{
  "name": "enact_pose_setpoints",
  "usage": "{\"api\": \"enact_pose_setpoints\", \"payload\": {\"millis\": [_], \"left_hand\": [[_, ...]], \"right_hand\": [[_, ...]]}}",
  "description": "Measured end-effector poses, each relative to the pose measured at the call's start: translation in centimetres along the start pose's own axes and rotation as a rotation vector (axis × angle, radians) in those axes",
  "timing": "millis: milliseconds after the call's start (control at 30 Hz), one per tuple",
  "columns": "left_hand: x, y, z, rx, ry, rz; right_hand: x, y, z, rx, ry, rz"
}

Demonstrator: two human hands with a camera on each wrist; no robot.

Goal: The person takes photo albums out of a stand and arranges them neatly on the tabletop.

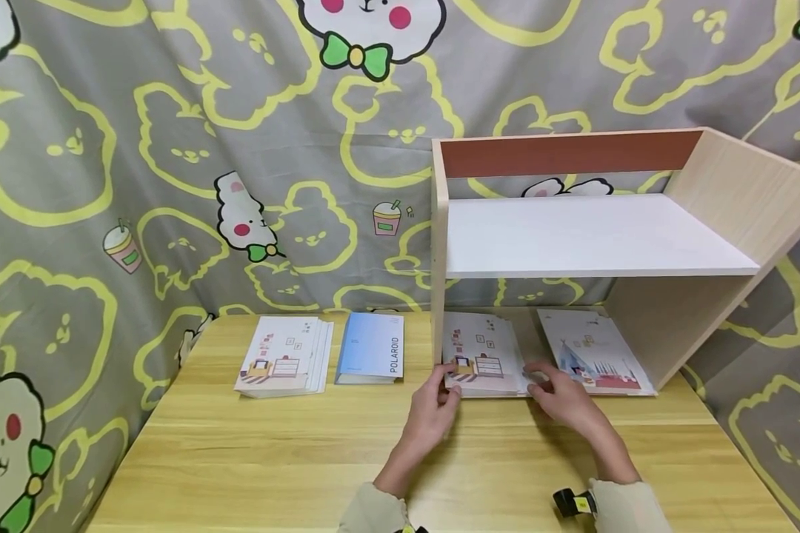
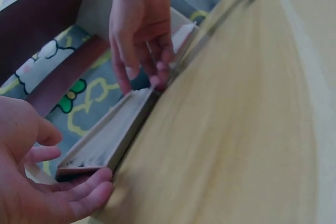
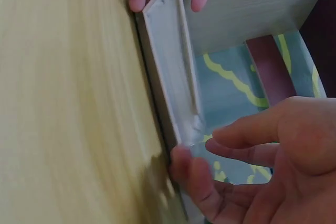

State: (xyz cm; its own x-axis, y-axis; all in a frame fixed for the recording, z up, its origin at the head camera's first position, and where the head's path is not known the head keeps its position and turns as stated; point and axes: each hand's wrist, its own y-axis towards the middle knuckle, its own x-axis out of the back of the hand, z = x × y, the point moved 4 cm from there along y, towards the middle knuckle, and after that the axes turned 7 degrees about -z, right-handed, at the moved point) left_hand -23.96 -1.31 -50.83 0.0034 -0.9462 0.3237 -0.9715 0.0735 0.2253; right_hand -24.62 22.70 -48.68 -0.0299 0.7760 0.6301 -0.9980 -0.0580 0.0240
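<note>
On the bottom board of the small shelf, at its left side, lies a stack of thin books (image 1: 483, 344) with a furniture drawing on the cover. My left hand (image 1: 433, 407) touches its left front corner, its fingers loosely extended; in the left wrist view, the left fingers (image 2: 89, 195) lie along the lower end of the stack. My right hand (image 1: 567, 400) is at the right front edge, thumb and fingers apart with the fingertips (image 3: 181, 161) right at the stack's end in the right wrist view. Right of it lies another illustrated book stack (image 1: 593, 348).
The wooden shelf (image 1: 740, 170) has a white middle board (image 1: 587, 233) above the hands and side panels at both ends. Left of it on the table (image 1: 273, 459) lie a blue POLAROID album (image 1: 371, 346) and a fanned stack of illustrated books (image 1: 283, 352). A patterned curtain hangs behind.
</note>
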Motion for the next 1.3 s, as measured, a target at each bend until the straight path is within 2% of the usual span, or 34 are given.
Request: {"api": "enact_pose_setpoints", "payload": {"millis": [167,367,467,800,933,1167,1300], "left_hand": [[-0.5,0.0,0.2,0.007,0.012,-0.023],[-0.9,0.2,0.2,-0.052,0.041,-0.087],[-1.1,0.2,0.4,-0.062,0.046,-0.103],[-1.2,0.1,0.9,-0.013,-0.123,-0.148],[-1.5,0.2,1.1,0.016,-0.171,-0.158],[-1.7,0.1,1.1,0.021,-0.227,-0.196],[-1.9,0.1,1.2,0.066,-0.297,-0.195]], "right_hand": [[-0.5,0.1,-0.8,-0.069,0.079,0.013],[-1.0,0.5,-1.2,-0.059,0.092,-0.003],[-1.0,0.5,-1.3,-0.068,0.104,-0.007],[-1.5,0.7,-1.6,-0.077,0.19,0.021],[-1.4,0.8,-1.8,-0.054,0.225,0.025],[-1.6,1.1,-2.3,-0.102,0.373,0.043],[-1.6,1.3,-2.7,-0.12,0.414,0.009]]}}
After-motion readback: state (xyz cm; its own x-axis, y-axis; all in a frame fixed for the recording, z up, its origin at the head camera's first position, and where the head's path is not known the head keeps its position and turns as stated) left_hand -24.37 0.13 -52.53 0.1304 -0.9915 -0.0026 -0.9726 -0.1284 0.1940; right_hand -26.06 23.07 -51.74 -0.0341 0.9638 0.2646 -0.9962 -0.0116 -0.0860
